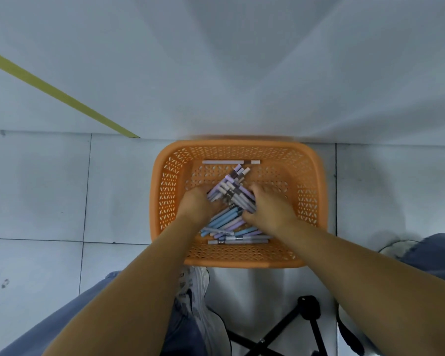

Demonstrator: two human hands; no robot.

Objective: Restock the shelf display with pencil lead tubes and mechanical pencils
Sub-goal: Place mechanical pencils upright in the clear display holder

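Left hand and right hand each seem curled around mechanical pencils inside the orange basket.

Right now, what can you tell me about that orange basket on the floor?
The orange basket is a rectangular plastic tub with rounded corners, a thick rim and lattice-patterned walls and bottom. It sits upright on the pale floor tiles, its far side against a white surface. Inside lie loose pencils in blue, purple and grey. The left hand and right hand reach into it, each gripping a bunch.
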